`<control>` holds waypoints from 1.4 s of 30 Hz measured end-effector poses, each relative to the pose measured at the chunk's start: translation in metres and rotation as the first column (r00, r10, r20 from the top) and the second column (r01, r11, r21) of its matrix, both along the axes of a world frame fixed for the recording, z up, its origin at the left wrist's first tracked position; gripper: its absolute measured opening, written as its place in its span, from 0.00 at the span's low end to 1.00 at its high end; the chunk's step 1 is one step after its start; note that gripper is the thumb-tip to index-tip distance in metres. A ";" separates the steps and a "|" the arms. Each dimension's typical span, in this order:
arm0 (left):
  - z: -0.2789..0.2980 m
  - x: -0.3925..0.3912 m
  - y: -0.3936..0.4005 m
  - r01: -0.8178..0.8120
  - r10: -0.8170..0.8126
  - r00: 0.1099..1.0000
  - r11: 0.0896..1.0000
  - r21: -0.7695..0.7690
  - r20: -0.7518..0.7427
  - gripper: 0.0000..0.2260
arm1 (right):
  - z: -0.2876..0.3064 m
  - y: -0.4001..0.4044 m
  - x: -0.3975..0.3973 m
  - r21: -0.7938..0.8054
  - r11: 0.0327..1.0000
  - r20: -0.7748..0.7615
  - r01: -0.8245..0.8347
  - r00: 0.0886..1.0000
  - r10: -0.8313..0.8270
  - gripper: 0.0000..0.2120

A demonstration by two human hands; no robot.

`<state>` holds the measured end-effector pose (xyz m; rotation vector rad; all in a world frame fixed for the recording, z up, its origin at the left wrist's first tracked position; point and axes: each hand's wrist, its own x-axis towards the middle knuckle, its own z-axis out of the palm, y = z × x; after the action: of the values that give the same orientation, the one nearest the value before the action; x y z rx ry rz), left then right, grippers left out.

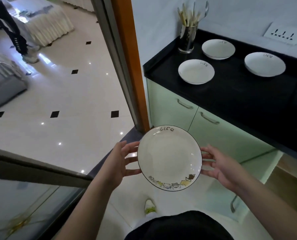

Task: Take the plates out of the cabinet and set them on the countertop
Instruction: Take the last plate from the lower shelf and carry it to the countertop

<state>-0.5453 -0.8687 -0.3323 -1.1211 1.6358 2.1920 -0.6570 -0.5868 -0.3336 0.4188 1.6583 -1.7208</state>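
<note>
The glossy white tiled floor (pixel 71 94), dotted with small black diamond insets, fills the left of the view, beyond an orange-and-grey door frame (pixel 127 63). To the right runs the black countertop (pixel 239 94), set over pale green cabinet doors (pixel 172 110) with curved metal handles; a lower cabinet door (pixel 237 193) at the right stands swung open, though its inside cannot be made out.

On the countertop lie 3 white plates, well apart from each other: a near-left plate (pixel 196 71), a back plate (pixel 218 49) and a right plate (pixel 265 64), each face up with "Life" written on the far rim. Just beside the back plate, at the counter's left corner, stands a metal utensil holder (pixel 187 38) with chopsticks and a spoon. A white wall socket (pixel 281 34) sits on the wall behind.

In the foreground, over the floor and short of the counter, a 4th plate (pixel 169 157) is held roughly level in the air (same "Life" lettering on the far rim, a row of small cartoon figures on the near rim). The left hand (pixel 120 163) cups its left edge, fingers spread and curled against and under the rim. The right hand (pixel 220 165) supports the right edge the same way, fingers apart beneath the rim.

A shoe toe (pixel 149 206) shows below the plate, and another person's legs (pixel 14 32) stand far left.
</note>
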 end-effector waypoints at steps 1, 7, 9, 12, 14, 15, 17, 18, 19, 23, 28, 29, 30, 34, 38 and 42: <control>-0.002 -0.010 -0.009 0.023 -0.023 1.000 1.000 0.010 0.006 0.25 | 0.000 -0.006 -0.004 0.000 1.000 0.007 0.025 1.000 -0.025 0.16; -0.018 -0.090 -0.030 0.213 -0.213 0.977 0.977 0.010 -0.002 0.25 | 0.003 -0.011 -0.028 0.015 0.980 0.021 0.197 0.980 -0.197 0.14; -0.023 -0.120 -0.022 0.264 -0.263 0.965 0.965 0.014 -0.009 0.24 | 0.005 -0.001 -0.038 0.020 0.966 0.021 0.257 0.966 -0.258 0.15; -0.027 -0.168 -0.002 0.324 -0.324 0.946 0.946 0.007 -0.011 0.19 | 0.003 0.019 -0.057 0.028 0.939 0.023 0.344 0.939 -0.344 0.14; -0.027 -0.204 0.015 0.367 -0.367 0.930 0.930 -0.020 0.001 0.15 | -0.002 0.033 -0.072 0.037 0.915 0.012 0.402 0.915 -0.402 0.15; -0.026 -0.222 0.026 0.389 -0.389 0.921 0.920 -0.051 0.010 0.13 | -0.004 0.039 -0.080 0.046 0.904 0.001 0.425 0.905 -0.425 0.14; -0.022 -0.256 0.047 0.440 -0.437 0.898 0.894 -0.087 0.052 0.12 | -0.008 0.053 -0.098 0.069 0.887 -0.008 0.457 0.889 -0.457 0.14; -0.019 -0.271 0.056 0.449 -0.443 0.893 0.890 -0.083 0.075 0.13 | -0.009 0.059 -0.107 0.075 0.879 -0.008 0.470 0.882 -0.471 0.15; -0.016 -0.284 0.064 0.453 -0.447 0.890 0.889 -0.068 0.088 0.13 | -0.009 0.066 -0.115 0.075 0.870 -0.006 0.487 0.873 -0.488 0.16; -0.015 -0.331 0.084 0.487 -0.484 0.871 0.873 -0.009 0.085 0.18 | -0.011 0.096 -0.153 0.060 0.847 -0.001 0.528 0.849 -0.529 0.20; -0.020 -0.381 0.106 0.514 -0.516 0.848 0.856 0.050 0.120 0.21 | -0.016 0.115 -0.200 0.067 0.819 0.046 0.571 0.818 -0.574 0.23; -0.020 -0.390 0.110 0.515 -0.519 0.846 0.855 0.062 0.120 0.21 | -0.017 0.117 -0.208 0.067 0.814 0.044 0.577 0.813 -0.580 0.23; -0.022 -0.400 0.113 0.518 -0.523 0.844 0.852 0.072 0.119 0.21 | -0.017 0.118 -0.216 0.069 0.808 0.044 0.586 0.807 -0.589 0.23; -0.031 -0.441 0.119 0.559 -0.566 0.814 0.824 0.093 0.127 0.20 | -0.021 0.118 -0.248 0.092 0.787 0.072 0.610 0.784 -0.616 0.22; -0.037 -0.485 0.130 0.605 -0.609 0.781 0.792 0.079 0.139 0.20 | -0.021 0.109 -0.284 0.160 0.750 0.080 0.641 0.749 -0.657 0.21; -0.042 -0.522 0.138 0.638 -0.641 0.751 0.767 0.076 0.159 0.22 | -0.026 0.108 -0.319 0.239 0.688 0.087 0.685 0.690 -0.718 0.21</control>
<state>-1.0675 -0.7306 -0.3747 -0.5830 1.6005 1.6026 -0.9762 -0.4785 -0.3594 1.4269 1.6366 -1.9666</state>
